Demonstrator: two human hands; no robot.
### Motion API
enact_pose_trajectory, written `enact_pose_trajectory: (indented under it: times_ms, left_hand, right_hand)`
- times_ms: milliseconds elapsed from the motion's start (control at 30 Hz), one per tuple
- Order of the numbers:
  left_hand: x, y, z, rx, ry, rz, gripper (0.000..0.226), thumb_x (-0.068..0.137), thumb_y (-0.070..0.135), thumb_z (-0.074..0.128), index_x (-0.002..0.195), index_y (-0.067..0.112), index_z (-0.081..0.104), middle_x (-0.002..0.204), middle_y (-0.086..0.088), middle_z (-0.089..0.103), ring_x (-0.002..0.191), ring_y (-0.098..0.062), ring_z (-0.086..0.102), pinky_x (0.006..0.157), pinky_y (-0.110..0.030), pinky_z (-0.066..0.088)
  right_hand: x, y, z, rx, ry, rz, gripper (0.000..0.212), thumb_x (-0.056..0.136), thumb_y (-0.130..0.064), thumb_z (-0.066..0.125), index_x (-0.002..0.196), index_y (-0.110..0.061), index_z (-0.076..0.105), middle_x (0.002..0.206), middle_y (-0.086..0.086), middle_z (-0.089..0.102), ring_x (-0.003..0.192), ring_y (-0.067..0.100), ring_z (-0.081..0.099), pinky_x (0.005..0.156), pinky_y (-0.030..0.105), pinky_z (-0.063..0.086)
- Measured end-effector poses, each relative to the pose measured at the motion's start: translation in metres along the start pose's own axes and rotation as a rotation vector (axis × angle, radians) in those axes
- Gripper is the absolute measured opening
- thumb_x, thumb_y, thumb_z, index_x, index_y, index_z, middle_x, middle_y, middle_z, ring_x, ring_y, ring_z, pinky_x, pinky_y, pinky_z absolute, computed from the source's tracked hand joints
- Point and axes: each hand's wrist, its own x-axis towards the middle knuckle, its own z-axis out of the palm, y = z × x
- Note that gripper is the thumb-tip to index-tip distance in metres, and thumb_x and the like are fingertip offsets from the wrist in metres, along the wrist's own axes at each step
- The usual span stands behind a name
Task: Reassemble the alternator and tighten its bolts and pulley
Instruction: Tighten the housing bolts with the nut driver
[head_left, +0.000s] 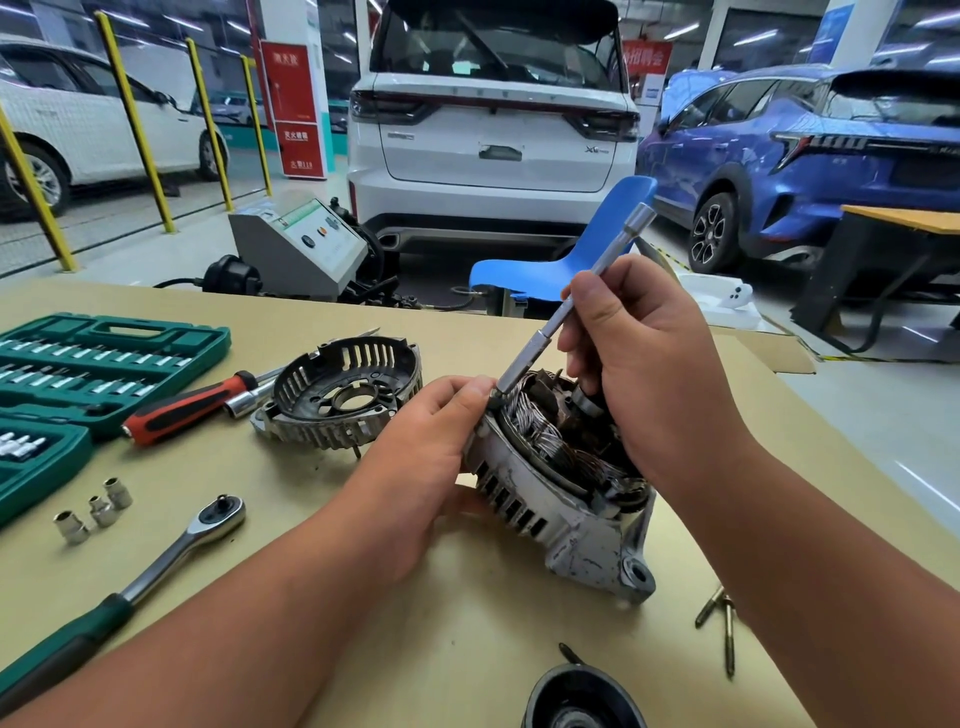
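Three cars (493, 130), seemingly parked, beyond cardboard-topped bench (467, 623); left hand (431, 441) grips alternator (540, 499); right hand (639, 353) holds extension bar (530, 352).

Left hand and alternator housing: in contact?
Touching. The head view shows the left hand gripping the side of the alternator housing, with its thumb pressed on the upper rim.

On our tan cardboard-topped table (467, 639) the grey cast-metal alternator body (545, 514) sits centre, our left hand (426, 457) gripping its left side and our right hand (644, 364) above it holding the long steel extension bar (587, 296) down on its rim. To the left lie the slotted metal end cover (343, 400), red-and-black-handled driver (192, 408) and green plastic socket case (104, 364). Nearer us are the steel ratchet (176, 545) and three small sockets (96, 512), and to the right, loose bolts (722, 623).
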Motion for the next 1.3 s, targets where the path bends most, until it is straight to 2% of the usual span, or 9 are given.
enact_pose_trajectory:
  times_ms: [100,200,333,500,667,833,967,1167,1300]
  left_hand:
    - [0.0,0.0003,0.0004,-0.004,0.0,0.001,0.026,0.106,0.046,0.057,0.104,0.024,0.072,0.091,-0.003,0.076,0.074,-0.018,0.07,0.057,-0.037,0.058]
    - [-0.0003,0.0004,0.0005,-0.001,0.01,-0.001,0.027,0.106,0.046,0.057,0.103,0.024,0.071,0.092,-0.005,0.075,0.074,-0.019,0.071,0.055,-0.036,0.057]
    - [0.0001,0.0003,0.0004,0.005,0.013,0.001,0.028,0.105,0.046,0.058,0.107,0.021,0.071,0.093,-0.005,0.074,0.073,-0.018,0.069,0.054,-0.035,0.057]
    - [0.0006,-0.0005,0.0,0.008,0.008,0.003,0.027,0.106,0.045,0.056,0.106,0.023,0.071,0.093,-0.004,0.076,0.075,-0.018,0.07,0.056,-0.034,0.056]
    - [0.0011,-0.0021,-0.0006,0.007,0.001,0.013,0.027,0.103,0.048,0.057,0.105,0.025,0.072,0.091,-0.003,0.076,0.075,-0.018,0.07,0.058,-0.037,0.057]
    - [0.0019,-0.0023,-0.0015,0.011,0.003,0.009,0.031,0.1,0.051,0.06,0.106,0.023,0.071,0.09,-0.004,0.075,0.073,-0.017,0.071,0.058,-0.035,0.057]
    - [0.0011,-0.0014,-0.002,-0.001,-0.008,0.006,0.028,0.105,0.047,0.057,0.105,0.023,0.071,0.089,-0.005,0.075,0.071,-0.017,0.072,0.056,-0.034,0.058]
    - [0.0018,-0.0022,-0.0016,0.016,0.001,0.014,0.029,0.101,0.051,0.059,0.105,0.026,0.072,0.09,-0.004,0.075,0.073,-0.017,0.072,0.059,-0.036,0.058]
    - [0.0017,-0.0012,-0.0007,0.024,0.007,0.01,0.027,0.105,0.047,0.056,0.104,0.026,0.072,0.093,-0.003,0.077,0.075,-0.017,0.072,0.06,-0.037,0.059]
  right_hand:
    - [0.0002,0.0,0.0001,0.011,0.001,-0.006,0.022,0.107,-0.026,0.058,0.085,-0.019,0.06,0.067,0.0,0.063,0.055,0.014,0.053,0.046,0.026,0.039]
    - [0.0001,-0.0004,0.0013,0.04,0.008,0.01,0.017,0.105,-0.028,0.057,0.094,-0.022,0.068,0.067,-0.001,0.064,0.054,0.014,0.053,0.047,0.022,0.04]
    - [0.0006,-0.0009,0.0013,0.055,0.016,0.037,0.024,0.108,-0.021,0.051,0.099,-0.023,0.072,0.069,0.001,0.064,0.056,0.013,0.053,0.047,0.023,0.04]
    - [-0.0003,-0.0013,0.0012,0.006,0.011,0.017,0.021,0.109,-0.024,0.055,0.092,-0.017,0.066,0.067,0.0,0.062,0.056,0.013,0.053,0.049,0.022,0.042]
    - [-0.0012,-0.0024,0.0014,0.036,0.009,0.001,0.026,0.106,-0.025,0.062,0.08,-0.024,0.058,0.062,0.004,0.055,0.053,0.015,0.05,0.049,0.023,0.04]
    - [-0.0011,-0.0033,0.0018,0.033,0.031,0.034,0.017,0.106,-0.028,0.058,0.093,-0.021,0.067,0.067,0.002,0.061,0.056,0.015,0.054,0.048,0.024,0.041]
    - [-0.0006,-0.0038,0.0022,0.057,0.028,0.056,0.026,0.109,-0.019,0.049,0.098,-0.022,0.073,0.07,0.002,0.063,0.056,0.015,0.053,0.046,0.025,0.038]
    - [-0.0017,-0.0034,0.0019,0.036,0.024,0.01,0.023,0.108,-0.024,0.058,0.086,-0.02,0.06,0.066,0.004,0.058,0.057,0.017,0.052,0.05,0.021,0.043]
    - [-0.0021,-0.004,0.0014,0.056,0.018,0.01,0.022,0.107,-0.025,0.059,0.086,-0.02,0.061,0.065,0.004,0.059,0.056,0.017,0.053,0.05,0.022,0.043]
